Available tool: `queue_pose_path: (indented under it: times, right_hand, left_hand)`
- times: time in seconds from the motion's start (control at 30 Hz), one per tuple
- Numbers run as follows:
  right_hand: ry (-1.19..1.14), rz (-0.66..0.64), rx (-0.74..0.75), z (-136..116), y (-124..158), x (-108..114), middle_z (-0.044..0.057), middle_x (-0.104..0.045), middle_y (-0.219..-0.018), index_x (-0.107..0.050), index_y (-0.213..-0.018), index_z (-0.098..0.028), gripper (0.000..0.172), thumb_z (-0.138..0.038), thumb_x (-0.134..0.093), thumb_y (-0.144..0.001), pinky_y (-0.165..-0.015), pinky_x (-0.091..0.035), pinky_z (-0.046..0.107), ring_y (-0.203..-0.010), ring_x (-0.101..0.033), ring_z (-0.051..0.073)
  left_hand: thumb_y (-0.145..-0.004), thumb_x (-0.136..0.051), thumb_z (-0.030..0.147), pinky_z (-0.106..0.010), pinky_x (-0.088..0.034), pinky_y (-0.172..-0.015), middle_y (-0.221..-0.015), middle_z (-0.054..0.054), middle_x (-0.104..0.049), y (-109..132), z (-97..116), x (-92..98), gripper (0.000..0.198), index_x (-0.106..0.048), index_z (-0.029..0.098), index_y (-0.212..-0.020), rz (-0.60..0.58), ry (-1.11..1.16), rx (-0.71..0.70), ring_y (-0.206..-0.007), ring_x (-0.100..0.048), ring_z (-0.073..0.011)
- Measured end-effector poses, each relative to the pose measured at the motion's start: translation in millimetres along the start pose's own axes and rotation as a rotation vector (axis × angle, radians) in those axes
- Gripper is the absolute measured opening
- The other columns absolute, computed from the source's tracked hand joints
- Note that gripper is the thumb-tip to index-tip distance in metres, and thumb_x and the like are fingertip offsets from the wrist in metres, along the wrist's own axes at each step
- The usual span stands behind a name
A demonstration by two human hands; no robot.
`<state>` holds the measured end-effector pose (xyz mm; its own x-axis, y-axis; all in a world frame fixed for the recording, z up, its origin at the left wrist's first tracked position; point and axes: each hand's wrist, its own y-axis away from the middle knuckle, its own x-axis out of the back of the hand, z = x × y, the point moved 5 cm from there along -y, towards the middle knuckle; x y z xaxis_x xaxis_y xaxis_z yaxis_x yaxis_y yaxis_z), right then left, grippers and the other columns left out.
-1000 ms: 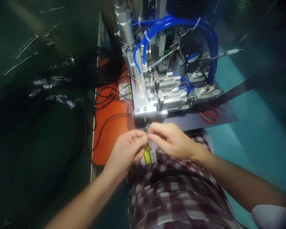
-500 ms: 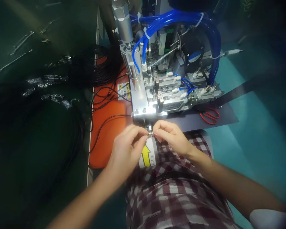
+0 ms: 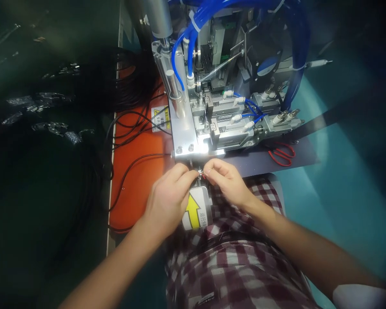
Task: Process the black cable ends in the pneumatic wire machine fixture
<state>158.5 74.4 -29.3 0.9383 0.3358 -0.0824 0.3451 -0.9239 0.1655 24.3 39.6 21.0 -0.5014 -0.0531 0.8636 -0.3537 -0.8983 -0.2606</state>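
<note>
My left hand (image 3: pixel 169 198) and my right hand (image 3: pixel 225 179) meet fingertip to fingertip just below the front edge of a small metal machine (image 3: pixel 193 133). Both pinch a tiny metal part with a bit of red on it (image 3: pixel 200 173); it is too small to name. Under my hands lies a white label with a yellow arrow (image 3: pixel 196 209). A black wire (image 3: pixel 138 161) runs over the orange pad (image 3: pixel 131 189) toward my hands.
Blue air hoses (image 3: pixel 193 25) loop over the machine. Red-handled scissors (image 3: pixel 282 154) lie on the dark mat at right. Coils of black cable (image 3: pixel 122 86) and several bagged parts (image 3: pixel 51 126) lie on the dark bench at left. My checked shirt (image 3: pixel 231 262) fills the bottom.
Both hands have moved up and closer to the machine's front edge, still pinched together. The camera has tilted, so the machine sits nearer and the arrow label shows more.
</note>
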Motion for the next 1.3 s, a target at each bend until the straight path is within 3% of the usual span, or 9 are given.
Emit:
queue_pose_path:
  times: [0.3,1.3]
  right_hand:
    - [0.000,0.009,0.042,3.6,1.2,-1.5,-0.005,-0.042,-0.059,-0.047,-0.068,-0.019,0.024,-0.030,-0.052,-0.089,-0.054,-0.033,0.025,-0.055,-0.038,0.011]
    - [0.215,0.044,0.132,11.6,2.1,6.1,-0.004,-0.045,-0.064,-0.052,-0.076,-0.019,0.017,-0.027,-0.053,-0.090,-0.056,-0.035,0.025,-0.059,-0.042,0.011]
  left_hand:
    - [-0.088,-0.044,0.006,-0.022,-0.048,-0.060,-0.080,-0.006,-0.060,0.6,0.3,-1.9,0.026,-0.066,0.014,-0.100,0.020,-0.057,-0.030,-0.068,-0.057,-0.0128]
    - [-0.084,-0.045,0.001,-0.022,-0.046,-0.055,-0.076,-0.006,-0.056,0.7,0.3,-1.3,0.029,-0.069,0.009,-0.098,0.069,-0.051,-0.087,-0.064,-0.053,-0.0126]
